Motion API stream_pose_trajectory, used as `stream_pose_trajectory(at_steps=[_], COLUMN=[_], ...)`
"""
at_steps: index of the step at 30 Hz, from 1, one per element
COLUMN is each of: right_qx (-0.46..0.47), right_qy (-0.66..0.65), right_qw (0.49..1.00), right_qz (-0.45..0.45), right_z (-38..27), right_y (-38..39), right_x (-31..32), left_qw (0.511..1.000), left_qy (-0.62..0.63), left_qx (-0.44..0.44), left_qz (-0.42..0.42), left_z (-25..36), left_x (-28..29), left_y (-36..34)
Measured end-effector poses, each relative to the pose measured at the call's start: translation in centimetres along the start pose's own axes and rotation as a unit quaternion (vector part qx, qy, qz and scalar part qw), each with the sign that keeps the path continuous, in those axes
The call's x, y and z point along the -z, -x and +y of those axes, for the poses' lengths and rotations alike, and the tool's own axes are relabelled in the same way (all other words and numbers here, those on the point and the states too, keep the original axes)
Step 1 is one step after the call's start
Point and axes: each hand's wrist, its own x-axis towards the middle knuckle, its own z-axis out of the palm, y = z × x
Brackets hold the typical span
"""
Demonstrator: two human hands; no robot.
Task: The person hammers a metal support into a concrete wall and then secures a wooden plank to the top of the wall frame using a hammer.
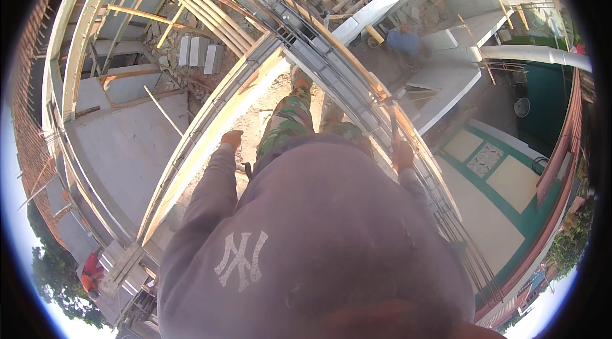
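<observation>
My right hand (402, 155) is wrapped round the handle of a hammer (393, 123), its head pointing away from me over the right-hand beam form. That form's wooden side board (424, 147) runs just beyond the hand, with steel reinforcing bars (347, 77) lying along the trough. On the other side, my left hand (233, 139) hangs low with its fingers curled; whether anything is inside them is hidden. It is beside the pale plank (194, 159) of the left-hand form. Camouflage trousers (290, 119) cover my legs, which stand between the two forms where they meet.
Bamboo poles (204, 10) and rubble lie below at the far left, beside several pale blocks (199, 54). A person in blue (403, 40) is lower down at the right. Another in red (92, 273) is at the lower left. A white pipe (532, 54) juts in from the right.
</observation>
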Motion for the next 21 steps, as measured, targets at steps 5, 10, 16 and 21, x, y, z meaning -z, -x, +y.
stream_pose_trajectory(at_steps=[5,10,16,21], right_qx=[-0.028,0.023,-0.032,-0.073], right_qy=[-0.017,0.022,0.028,0.052], right_qw=[0.998,0.998,0.998,0.995], right_qz=[-0.051,-0.061,-0.056,-0.046], right_z=[-3.4,-5.7,-14.2,-19.8], right_y=[0.5,1.4,1.2,-1.0], right_x=[-0.6,-0.9,-2.0,-4.6], left_qw=[0.934,0.662,0.793,0.844], left_qy=[0.33,0.642,0.577,0.521], left_qx=[0.134,0.377,0.18,0.098], left_qz=[-0.021,-0.085,-0.077,-0.087], left_z=[-4.9,-0.4,-1.1,-7.5], left_x=[-13.8,-12.5,-3.3,-1.0], left_y=[6.6,6.3,5.3,-0.7])
